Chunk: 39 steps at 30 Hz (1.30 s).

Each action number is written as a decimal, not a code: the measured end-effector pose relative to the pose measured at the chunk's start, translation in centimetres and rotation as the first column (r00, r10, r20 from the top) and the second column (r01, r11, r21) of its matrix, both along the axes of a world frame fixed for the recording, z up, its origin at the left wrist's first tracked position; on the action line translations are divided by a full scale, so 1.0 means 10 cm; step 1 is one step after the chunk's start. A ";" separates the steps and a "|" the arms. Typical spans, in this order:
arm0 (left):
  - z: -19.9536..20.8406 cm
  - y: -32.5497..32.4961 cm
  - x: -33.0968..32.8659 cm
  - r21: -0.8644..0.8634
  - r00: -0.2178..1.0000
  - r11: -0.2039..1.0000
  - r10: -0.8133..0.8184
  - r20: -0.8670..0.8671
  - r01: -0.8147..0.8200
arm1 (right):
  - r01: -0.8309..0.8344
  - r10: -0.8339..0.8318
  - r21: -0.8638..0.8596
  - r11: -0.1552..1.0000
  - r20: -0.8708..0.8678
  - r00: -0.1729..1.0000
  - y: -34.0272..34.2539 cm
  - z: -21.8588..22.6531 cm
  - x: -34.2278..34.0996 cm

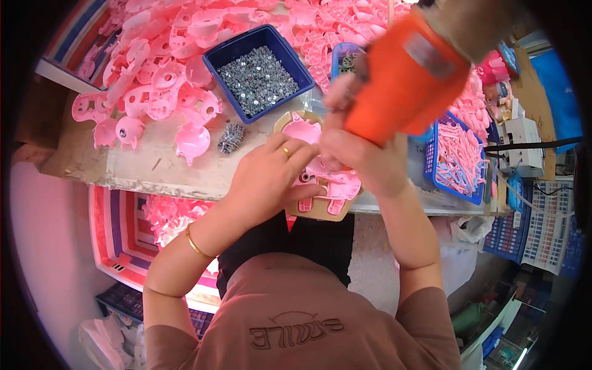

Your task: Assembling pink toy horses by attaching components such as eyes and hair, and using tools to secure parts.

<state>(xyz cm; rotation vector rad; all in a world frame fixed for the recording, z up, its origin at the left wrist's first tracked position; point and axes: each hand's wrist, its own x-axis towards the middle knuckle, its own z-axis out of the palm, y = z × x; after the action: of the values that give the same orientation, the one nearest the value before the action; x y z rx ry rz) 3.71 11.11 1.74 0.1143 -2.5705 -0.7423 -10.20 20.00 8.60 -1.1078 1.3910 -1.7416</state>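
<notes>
One pink pig-shaped part (324,176) lies in one tan jig (311,209) at the workbench edge. Left hand (271,176) presses flat, fingers extended, on it. Right hand (364,157) grips one orange power screwdriver (407,74).

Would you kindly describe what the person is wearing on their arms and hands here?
Both forearms are bare. The left hand has a gold ring on one finger, and a thin gold bangle circles the left wrist. The right hand shows no jewellery. Short brown sleeves of a T-shirt cover the upper arms. No gloves, no watch.
</notes>
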 end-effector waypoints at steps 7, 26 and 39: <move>-0.20 0.22 -0.07 -0.178 0.987 0.972 -0.158 -0.031 0.150 | 0.149 -0.150 -0.029 0.988 -0.014 0.989 0.38 -0.26 -0.23; -0.32 0.30 -0.11 -0.168 0.994 0.979 -0.111 0.016 0.112 | 0.275 -0.274 -0.083 0.958 0.022 0.961 0.38 -0.45 -0.13; -0.31 0.34 -0.08 -0.215 0.994 0.970 -0.112 0.009 0.112 | -0.081 0.070 -0.070 0.994 -0.155 0.985 0.26 -0.18 -0.21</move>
<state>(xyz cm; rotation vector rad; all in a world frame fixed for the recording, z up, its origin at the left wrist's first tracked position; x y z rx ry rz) 2.95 14.52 -1.31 -0.1013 -2.6527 -0.4974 -12.32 22.64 6.78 -1.3423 1.3633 -1.6975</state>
